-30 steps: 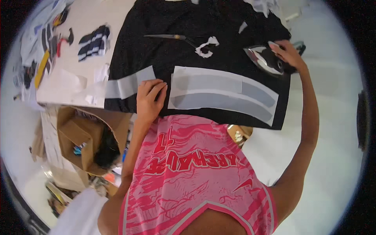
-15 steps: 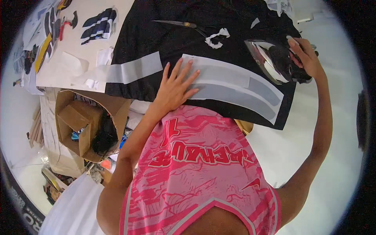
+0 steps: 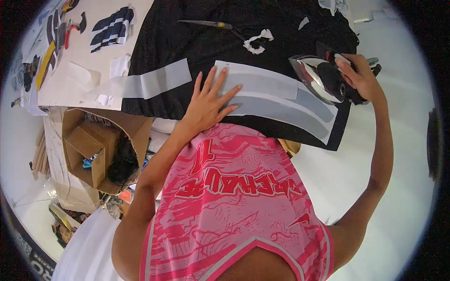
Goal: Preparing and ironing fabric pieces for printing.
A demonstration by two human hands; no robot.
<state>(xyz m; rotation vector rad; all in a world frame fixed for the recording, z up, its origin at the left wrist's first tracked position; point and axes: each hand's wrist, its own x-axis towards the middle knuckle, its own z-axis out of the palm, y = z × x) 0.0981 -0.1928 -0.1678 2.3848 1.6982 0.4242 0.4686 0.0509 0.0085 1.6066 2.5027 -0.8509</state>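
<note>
With fingers spread flat, my left hand (image 3: 209, 104) presses on the left end of a white sheet bearing curved grey pieces (image 3: 276, 104). That sheet lies on a black cloth (image 3: 154, 42) covering the table. My right hand (image 3: 358, 77) is closed round the handle of a clothes iron (image 3: 323, 77). The iron's shiny pointed plate faces left, and its lower edge is beside the sheet's upper right corner; whether it touches the sheet I cannot tell. Left of my left hand lies a white and translucent strip (image 3: 164, 78).
Black scissors (image 3: 220, 25) and a torn white scrap (image 3: 258, 42) lie farther back on the cloth. Striped pieces (image 3: 112, 29) and a red-handled tool (image 3: 70, 32) are on the pale tabletop at left. Below the table edge stands an open cardboard box (image 3: 98, 145).
The iron in my right hand has moved slightly left and nearer to me, toward the sheet's right end. My left hand stays pressed on the sheet. The whole view has shifted a little.
</note>
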